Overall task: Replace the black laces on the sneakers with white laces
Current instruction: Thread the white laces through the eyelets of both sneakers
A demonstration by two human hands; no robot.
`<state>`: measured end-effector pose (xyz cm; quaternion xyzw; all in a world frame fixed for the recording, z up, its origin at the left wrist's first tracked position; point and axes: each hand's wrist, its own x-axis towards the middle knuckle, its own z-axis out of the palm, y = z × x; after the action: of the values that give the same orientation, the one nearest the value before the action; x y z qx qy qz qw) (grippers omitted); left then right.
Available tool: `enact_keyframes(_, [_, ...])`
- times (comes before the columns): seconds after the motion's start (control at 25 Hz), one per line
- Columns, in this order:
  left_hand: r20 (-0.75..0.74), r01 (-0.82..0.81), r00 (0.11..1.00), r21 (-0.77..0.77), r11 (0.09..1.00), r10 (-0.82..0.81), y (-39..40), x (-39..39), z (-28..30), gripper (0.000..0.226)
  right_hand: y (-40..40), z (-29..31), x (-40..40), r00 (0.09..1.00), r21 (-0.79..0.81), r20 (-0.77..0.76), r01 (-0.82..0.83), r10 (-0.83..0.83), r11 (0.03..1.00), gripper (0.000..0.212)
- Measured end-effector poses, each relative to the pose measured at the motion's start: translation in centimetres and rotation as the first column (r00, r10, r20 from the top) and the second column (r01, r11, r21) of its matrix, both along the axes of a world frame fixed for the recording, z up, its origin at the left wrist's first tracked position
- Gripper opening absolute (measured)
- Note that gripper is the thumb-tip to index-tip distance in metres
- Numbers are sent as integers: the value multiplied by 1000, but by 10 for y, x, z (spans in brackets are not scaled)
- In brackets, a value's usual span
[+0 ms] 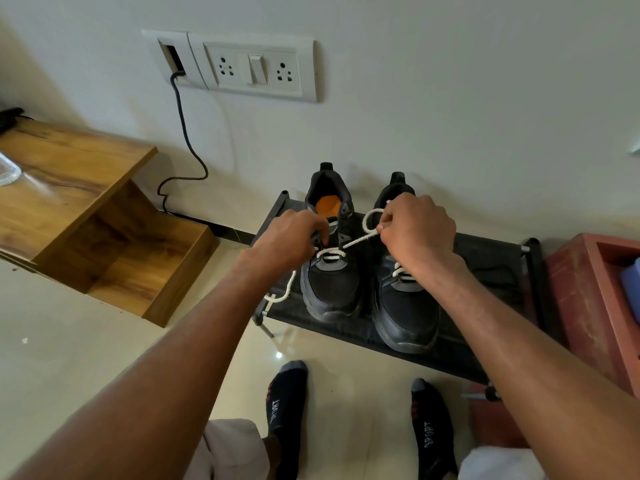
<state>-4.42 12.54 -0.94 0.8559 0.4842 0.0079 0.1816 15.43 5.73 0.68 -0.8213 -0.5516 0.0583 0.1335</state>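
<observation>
2 black sneakers stand side by side on a low black rack [491,258] against the wall, toes toward the person. The left sneaker [332,282] carries a white lace [349,244] only through its lowest eyelets, so lacing looks barely begun; the right sneaker [405,306] shows white crossings below the wrist. The right hand [417,233] pinches 1 run of the lace, drawn taut with a loop above the fingers. The left hand [292,242] has fingers curled down at the eyelets, probably holding the other run, though the grip itself is hidden. A loose tail [282,292] droops off the rack's edge. The lace seems light, limp and fairly grippy; it is best held near its stiff tip for threading.
</observation>
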Motion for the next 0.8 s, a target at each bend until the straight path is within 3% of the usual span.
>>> enact_keyframes(0.08, [14, 48, 999, -19, 999, -48, -3, -1, 6, 39, -2, 7, 2, 985, -40, -135, -114, 107, 993, 10])
enact_keyframes(0.12, [31, 61, 998, -22, 998, -60, -4, -1, 9, 41, -3, 15, 2, 931, -84, -318, -215, 178, 973, 13])
enact_keyframes(0.2, [123, -12, 992, 20, 1000, 9, -4, 2, 16, 40, -7, 32, -3, 674, -129, -702, -440, 231, 889, 17])
enact_keyframes(0.28, [319, -231, 920, -26, 973, 228, -2, 7, 25, 30, -10, 44, -10, 476, -58, -839, -563, 266, 825, 21])
enact_keyframes(0.32, [416, -351, 829, -134, 927, 374, -3, 8, 29, 26, -9, 45, -14, 442, -5, -848, -557, 292, 830, 20])
enact_keyframes(0.36, [490, -424, 702, -297, 856, 517, -5, 7, 34, 25, -7, 45, -18, 437, 48, -844, -515, 310, 856, 17])
enact_keyframes(0.44, [490, -380, 451, -651, 657, 746, -17, 8, 47, 33, -2, 44, -27, 432, 140, -848, -376, 306, 916, 11])
enact_keyframes(0.48, [445, -311, 387, -762, 569, 808, -22, 8, 53, 42, -1, 44, -30, 417, 171, -861, -302, 291, 938, 12])
enact_keyframes(0.56, [401, -152, 344, -869, 472, 849, -32, 10, 60, 59, 0, 43, -33, 368, 191, -899, -152, 235, 970, 16])
enact_keyframes(0.64, [430, -73, 378, -869, 490, 820, -38, 11, 63, 70, 0, 43, -33, 257, 156, -952, -53, 165, 986, 19])
enact_keyframes(0.72, [491, -155, 475, -770, 618, 730, -44, 9, 62, 70, 0, 39, -29, 81, 109, -991, 4, 108, 994, 16])
enact_keyframes(0.76, [509, -214, 491, -717, 664, 707, -46, 5, 62, 65, 1, 36, -25, 35, 85, -996, 53, 83, 995, 12])
enact_keyframes(0.8, [528, -274, 467, -676, 684, 709, -47, 0, 62, 58, 2, 34, -19, 69, 64, -996, 126, 56, 990, 6])
